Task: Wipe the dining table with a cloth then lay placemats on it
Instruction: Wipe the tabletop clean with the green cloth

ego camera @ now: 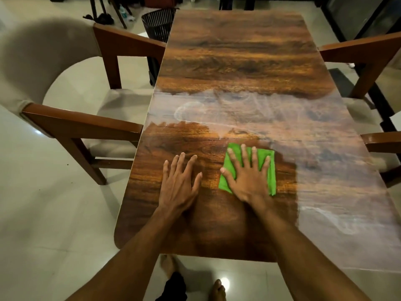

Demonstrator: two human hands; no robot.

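A glossy wood-grain dining table (238, 51) fills the middle of the head view. A pale hazy film covers its middle band and right side; the near left part looks dark and clean. A folded green cloth (269, 164) lies flat on the table near the front. My right hand (247, 177) presses down on the cloth with fingers spread. My left hand (180, 181) rests flat on the bare wood to the left of the cloth, fingers apart, holding nothing. No placemats are in view.
A wooden armchair (71, 124) with a beige seat stands at the table's left side. Parts of other chairs (364, 53) show on the right. A black mesh bin (159, 25) stands on the floor by the far left corner. My bare feet (217, 290) are on the tiled floor.
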